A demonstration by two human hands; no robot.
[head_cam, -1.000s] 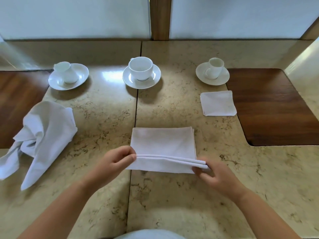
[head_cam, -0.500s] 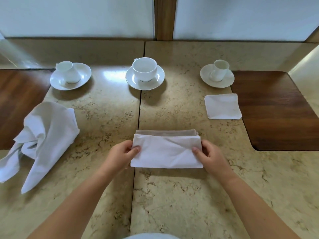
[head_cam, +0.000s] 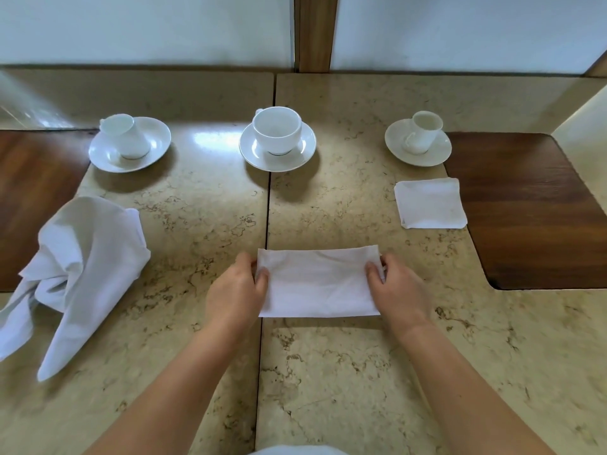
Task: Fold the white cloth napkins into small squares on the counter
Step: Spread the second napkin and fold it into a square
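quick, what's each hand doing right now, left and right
Left hand: pinching the left end of the folded napkin on the counter.
Right hand: pinching the napkin's right end.

A café or restaurant service area: a polished beige marble tabletop (head_cam: 345, 372) with dark wood insets (head_cam: 525, 208), three white cups on saucers (head_cam: 277, 144) lined along the far side, and white cloth napkins (head_cam: 430, 203) laid out.

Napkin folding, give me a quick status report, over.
Left hand and right hand pinch the ends of the napkin strip. One folded square done; crumpled napkin waiting. Nothing obstructing.
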